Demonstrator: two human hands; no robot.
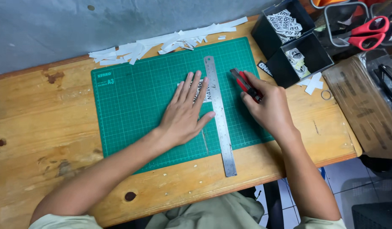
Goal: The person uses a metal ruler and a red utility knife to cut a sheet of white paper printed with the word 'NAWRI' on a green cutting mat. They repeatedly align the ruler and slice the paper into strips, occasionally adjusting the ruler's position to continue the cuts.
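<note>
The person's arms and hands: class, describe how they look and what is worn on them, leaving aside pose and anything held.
Both forearms are bare from above the elbow down. Short, pale greenish-beige sleeves show only at the bottom edge of the head view, one on each upper arm. The left hand and the right hand are bare: no gloves, and no rings, watch or bracelets are visible on fingers or wrists.

Two hands are at work: the left hand (185, 111) and the right hand (269, 106). One green cutting mat (132, 101) lies at centre, with one steel ruler (220, 115) and one red utility knife (244, 83) on it. At two o'clock stand two black boxes (269, 34), with one pair of red scissors (368, 32) beyond. One heap of paper strips (162, 43) lies at twelve.
</note>
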